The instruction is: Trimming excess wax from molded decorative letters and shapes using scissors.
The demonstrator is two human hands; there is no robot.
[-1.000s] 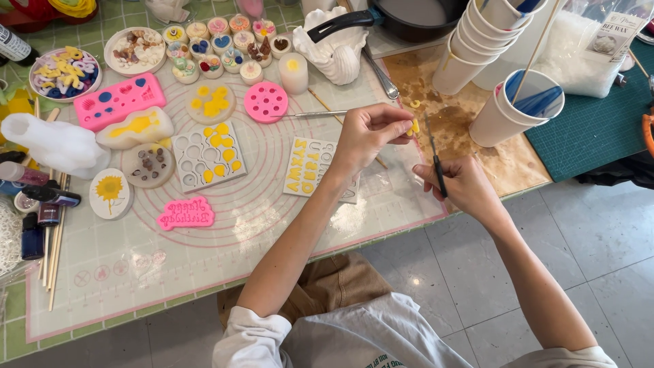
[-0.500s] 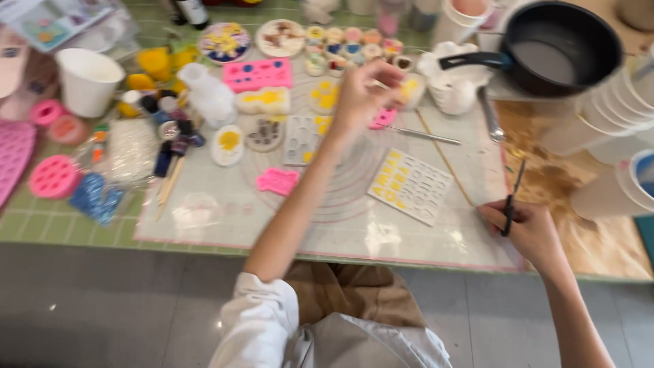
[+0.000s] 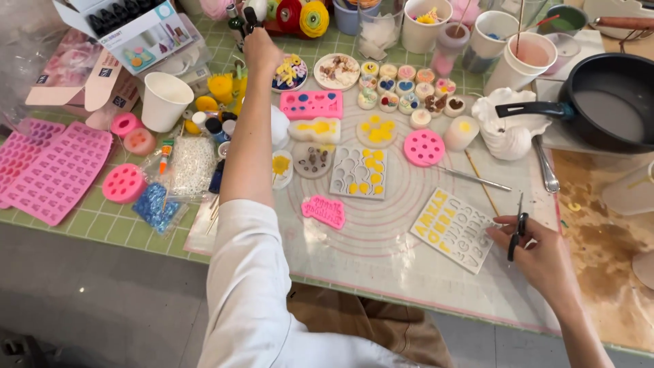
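The left hand reaches far across the desk, fingers closed around a small dark-capped bottle beyond the pink round mould. The right hand grips black scissors beside the letter mould, below that pink mould.

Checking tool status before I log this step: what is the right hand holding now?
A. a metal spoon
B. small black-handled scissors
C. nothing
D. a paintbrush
B: the right hand grips small black-handled scissors over the silicone mat, beside the letter mould; the metal spoon lies untouched near the black pan.
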